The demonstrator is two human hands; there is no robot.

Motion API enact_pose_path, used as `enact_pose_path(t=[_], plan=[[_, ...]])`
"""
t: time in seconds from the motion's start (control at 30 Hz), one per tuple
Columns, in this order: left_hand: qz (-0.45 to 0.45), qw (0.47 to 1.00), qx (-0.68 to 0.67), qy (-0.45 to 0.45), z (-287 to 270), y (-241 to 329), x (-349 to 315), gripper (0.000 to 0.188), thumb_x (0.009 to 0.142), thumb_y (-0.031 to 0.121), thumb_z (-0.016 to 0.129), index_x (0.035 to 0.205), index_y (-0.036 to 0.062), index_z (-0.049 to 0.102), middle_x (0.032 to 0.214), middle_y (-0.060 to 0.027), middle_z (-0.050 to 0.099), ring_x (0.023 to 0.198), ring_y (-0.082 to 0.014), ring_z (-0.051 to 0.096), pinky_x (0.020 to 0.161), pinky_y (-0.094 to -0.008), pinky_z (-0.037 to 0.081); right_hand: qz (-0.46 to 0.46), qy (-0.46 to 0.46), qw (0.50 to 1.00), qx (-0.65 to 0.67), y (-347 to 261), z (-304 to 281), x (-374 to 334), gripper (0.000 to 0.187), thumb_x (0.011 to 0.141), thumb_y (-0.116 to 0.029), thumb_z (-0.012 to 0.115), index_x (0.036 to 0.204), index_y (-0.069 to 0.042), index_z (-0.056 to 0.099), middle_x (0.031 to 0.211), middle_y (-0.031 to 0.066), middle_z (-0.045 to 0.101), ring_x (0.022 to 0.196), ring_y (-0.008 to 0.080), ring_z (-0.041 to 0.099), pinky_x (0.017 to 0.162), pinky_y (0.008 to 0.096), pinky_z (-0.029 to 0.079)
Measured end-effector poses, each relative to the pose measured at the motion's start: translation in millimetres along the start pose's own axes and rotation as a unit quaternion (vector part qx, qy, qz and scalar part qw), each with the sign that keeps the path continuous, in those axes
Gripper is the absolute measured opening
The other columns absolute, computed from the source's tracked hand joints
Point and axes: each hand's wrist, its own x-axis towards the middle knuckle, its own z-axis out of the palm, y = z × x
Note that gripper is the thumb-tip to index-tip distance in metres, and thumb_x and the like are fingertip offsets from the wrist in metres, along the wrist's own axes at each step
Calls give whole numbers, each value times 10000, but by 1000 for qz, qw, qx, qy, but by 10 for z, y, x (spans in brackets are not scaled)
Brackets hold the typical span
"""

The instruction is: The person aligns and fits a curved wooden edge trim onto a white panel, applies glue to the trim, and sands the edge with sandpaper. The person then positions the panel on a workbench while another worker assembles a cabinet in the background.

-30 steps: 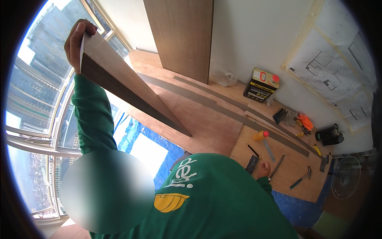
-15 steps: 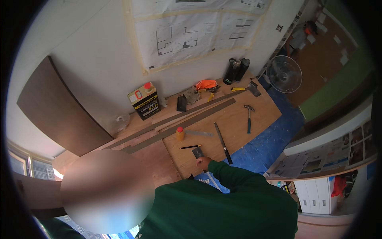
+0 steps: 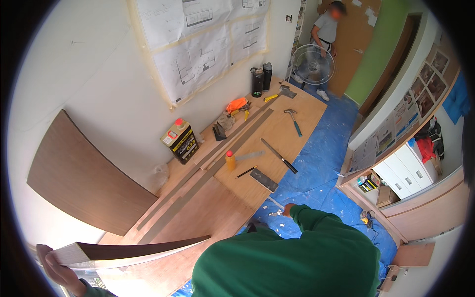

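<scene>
While the left grip (image 3: 57, 270) clasps one end of the brown board (image 3: 123, 251) at lower left, the long axis shoots rightward toward the torso (image 3: 287, 262), and the right grip (image 3: 287, 210), well apart, hovers beside the surface (image 3: 230, 184); whether it's holding anything, I cannot tell

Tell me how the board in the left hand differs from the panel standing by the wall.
The held board is gripped at one end by the left hand; the standing panel has no hand on it. The held board shows its dark side as a thin, tapering wedge; the standing panel shows a broad face. Both have a dark brown surface.
</scene>
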Motion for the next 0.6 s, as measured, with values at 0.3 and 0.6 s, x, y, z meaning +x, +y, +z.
enact_pose_path(t=[0.3, 0.6], plan=[[205, 974, -2, 93, 348, 459, 27, 359, 1106, 261, 436, 952, -43, 549, 876, -166, 557, 821, -320, 538, 769, -416, 436, -69, 31, 996, 55, -726, 1013, -982, 484, 871, -477, 655, 987, -23, 779, 1032, 223, 740, 1010, 403, 696, 921, 488, 535], [227, 971, 23, 76, 222, 755, -20, 366, 1100, 259, 437, 850, -5, 481, 784, -164, 457, 745, -349, 462, 712, -446, 382, 13, 33, 989, 146, -180, 1270, -1164, 450, 874, -476, 646, 993, -62, 777, 1025, 196, 746, 999, 386, 698, 913, 492, 531]])
